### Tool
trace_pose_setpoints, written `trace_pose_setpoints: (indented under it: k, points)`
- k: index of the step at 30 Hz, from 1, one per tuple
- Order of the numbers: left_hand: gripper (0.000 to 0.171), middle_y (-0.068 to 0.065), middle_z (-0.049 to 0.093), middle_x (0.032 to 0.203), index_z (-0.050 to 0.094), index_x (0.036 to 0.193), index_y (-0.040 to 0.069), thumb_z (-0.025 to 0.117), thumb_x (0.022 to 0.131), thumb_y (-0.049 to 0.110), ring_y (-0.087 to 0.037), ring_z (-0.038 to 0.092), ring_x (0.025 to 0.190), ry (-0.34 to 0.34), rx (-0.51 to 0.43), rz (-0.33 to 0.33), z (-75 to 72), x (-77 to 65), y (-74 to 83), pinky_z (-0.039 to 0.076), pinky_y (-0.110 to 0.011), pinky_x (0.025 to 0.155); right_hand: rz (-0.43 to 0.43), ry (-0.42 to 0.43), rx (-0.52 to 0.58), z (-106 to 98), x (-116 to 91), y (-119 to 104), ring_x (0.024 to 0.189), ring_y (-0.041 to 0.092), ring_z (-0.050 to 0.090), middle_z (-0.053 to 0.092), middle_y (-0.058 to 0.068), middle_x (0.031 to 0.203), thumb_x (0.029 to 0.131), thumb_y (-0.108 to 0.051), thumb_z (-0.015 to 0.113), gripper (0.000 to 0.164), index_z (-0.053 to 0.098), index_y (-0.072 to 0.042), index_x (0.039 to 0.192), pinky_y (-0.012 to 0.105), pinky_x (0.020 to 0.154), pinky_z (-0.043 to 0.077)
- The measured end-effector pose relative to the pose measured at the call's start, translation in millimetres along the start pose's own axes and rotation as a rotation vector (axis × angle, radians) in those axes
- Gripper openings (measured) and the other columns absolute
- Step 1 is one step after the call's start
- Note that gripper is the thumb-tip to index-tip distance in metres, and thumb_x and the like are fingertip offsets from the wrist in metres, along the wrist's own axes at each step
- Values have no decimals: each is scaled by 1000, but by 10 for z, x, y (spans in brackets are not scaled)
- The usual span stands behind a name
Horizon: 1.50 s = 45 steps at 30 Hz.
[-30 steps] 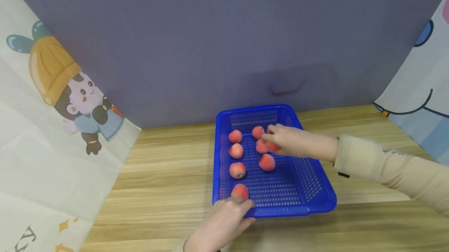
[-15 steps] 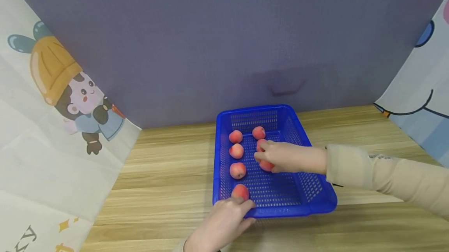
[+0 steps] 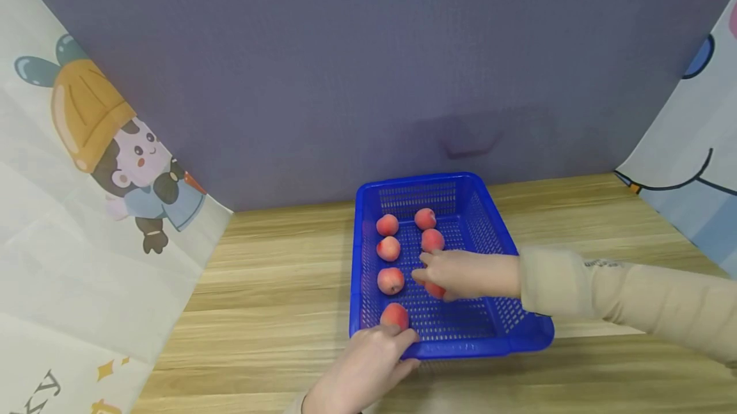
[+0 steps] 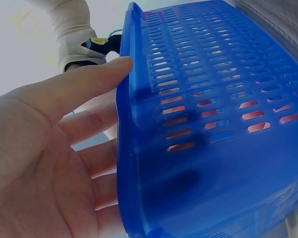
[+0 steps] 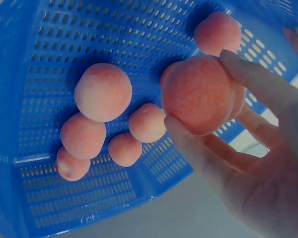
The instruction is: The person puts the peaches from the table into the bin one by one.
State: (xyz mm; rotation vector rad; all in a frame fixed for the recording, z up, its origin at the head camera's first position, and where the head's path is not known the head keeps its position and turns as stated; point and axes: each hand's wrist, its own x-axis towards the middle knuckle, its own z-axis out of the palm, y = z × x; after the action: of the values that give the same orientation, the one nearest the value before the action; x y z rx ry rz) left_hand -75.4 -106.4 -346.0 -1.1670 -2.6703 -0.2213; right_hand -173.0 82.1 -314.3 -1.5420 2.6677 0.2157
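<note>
A blue perforated plastic basket (image 3: 472,345) holds several reddish peaches. My left hand (image 3: 368,359) grips its near rim at the left corner, thumb outside and fingers over the edge, as the left wrist view shows. Close by that hand lies the nearest peach (image 3: 394,316) of the left row. Inside the basket, my right hand (image 3: 460,274) holds a peach (image 5: 198,96) between thumb and fingers. Another peach (image 5: 103,92) of the right row shows in the right wrist view; the hand hides it in the head view. Farther back sits a peach (image 3: 432,240).
The basket stands on a wood-grain table (image 3: 276,273), against a grey-blue panel (image 3: 345,81) behind. White sheets with cartoon prints flank both sides, such as the figure (image 3: 138,145) on the left.
My right hand has come nearer and slightly left inside the basket, carrying the peach past the middle of the right row. The left hand and the basket stay put.
</note>
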Motion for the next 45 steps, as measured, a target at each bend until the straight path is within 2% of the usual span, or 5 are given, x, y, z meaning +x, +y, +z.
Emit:
trace_pose_setpoints:
  k: [4, 9, 22, 33, 45]
  points:
    - [15, 11, 49, 65, 58, 80, 19, 65, 77, 32, 2, 46, 56, -11, -6, -4, -3, 0, 0, 35, -16, 47, 33, -47, 9, 40, 38, -36, 84, 25, 59, 59, 11, 98, 66, -17, 75, 41, 56, -14, 102, 28, 64, 49]
    - [16, 11, 50, 66, 58, 81, 19, 65, 77, 33, 1, 47, 56, -21, -4, -10, -7, -1, -2, 35, -16, 47, 14, -36, 2, 88, 63, -64, 76, 20, 56, 58, 5, 86, 63, -17, 76, 41, 57, -16, 99, 28, 64, 47]
    - [16, 10, 51, 66, 58, 80, 19, 66, 76, 33, 1, 48, 55, -7, 7, -5, 12, -9, -6, 34, -16, 46, 18, -114, 64, 163, 75, -127, 78, 17, 59, 60, 12, 100, 66, -7, 71, 46, 58, -13, 110, 24, 66, 48]
    - [16, 11, 51, 66, 59, 81, 19, 66, 76, 33, 2, 47, 56, -15, 2, -9, 10, -3, -6, 34, -16, 46, 73, -187, 55, 251, 107, -170, 96, 23, 57, 56, 15, 114, 67, -14, 74, 53, 56, -15, 117, 30, 76, 48]
    - [16, 10, 50, 66, 58, 81, 19, 65, 77, 33, 1, 47, 56, -5, 11, -5, 4, 0, -6, 33, -16, 45, 33, -169, 31, 294, 103, -181, 71, 13, 58, 61, 10, 99, 68, -10, 70, 42, 59, -16, 108, 23, 64, 48]
